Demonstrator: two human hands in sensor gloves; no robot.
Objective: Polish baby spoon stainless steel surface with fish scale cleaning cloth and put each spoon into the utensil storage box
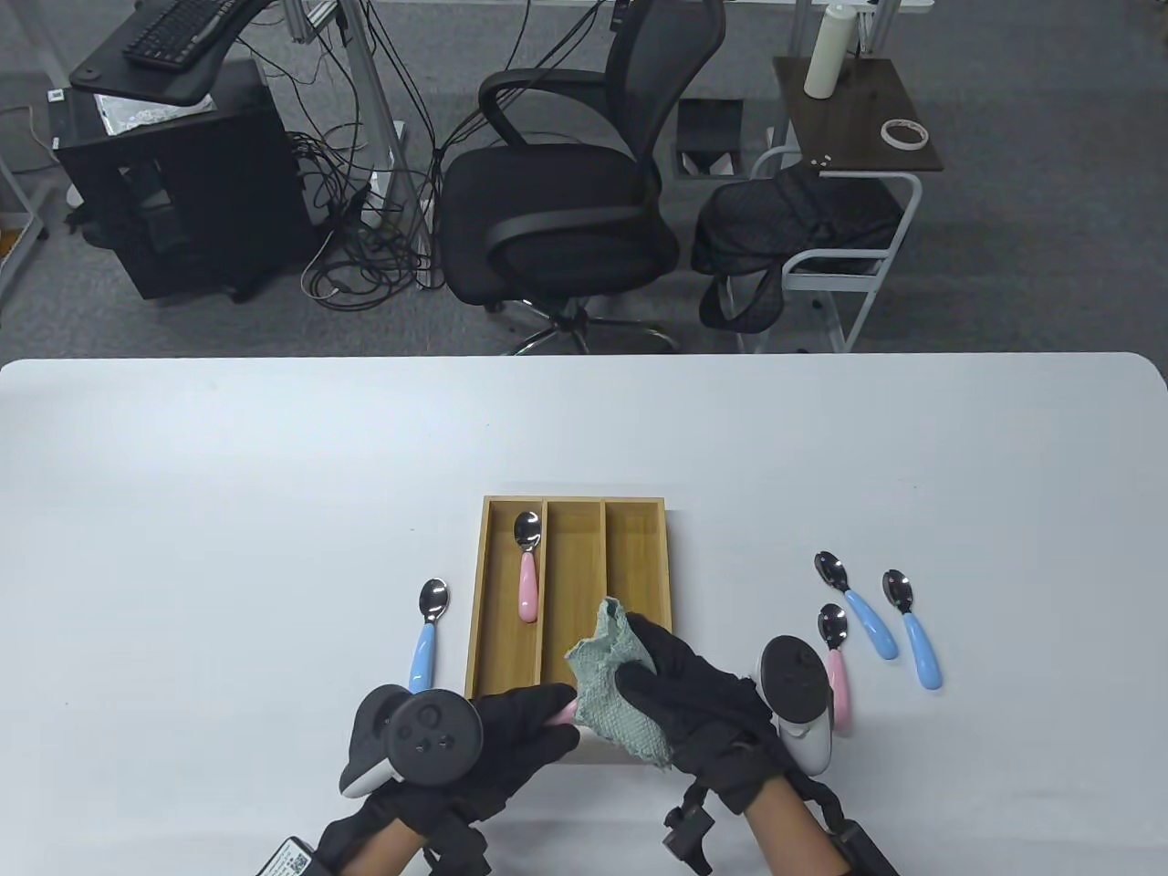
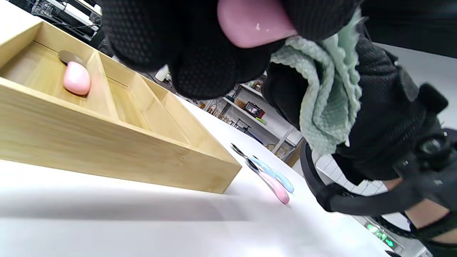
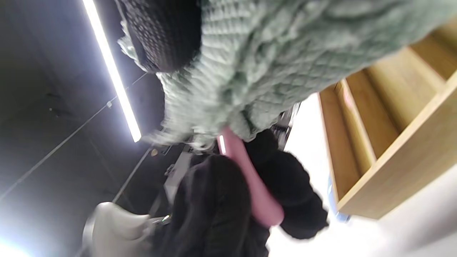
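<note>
My left hand [image 1: 534, 721] grips the pink handle of a baby spoon [image 1: 563, 714] just above the near edge of the wooden storage box [image 1: 481, 584]. My right hand [image 1: 666, 680] holds the green fish scale cloth [image 1: 610, 680] wrapped round that spoon's bowl, which is hidden. The same pink handle [image 2: 250, 26] shows between my left fingers in the left wrist view, and the pink handle [image 3: 255, 185] runs out of the cloth [image 3: 257, 67] in the right wrist view. One pink spoon [image 1: 526, 566] lies in the box's left compartment.
A blue spoon [image 1: 426, 634] lies left of the box. Right of it lie two blue spoons [image 1: 858, 607] [image 1: 912, 630] and a pink spoon [image 1: 835, 666]. The box's middle and right compartments hold nothing. An office chair [image 1: 557, 182] stands beyond the table's far edge.
</note>
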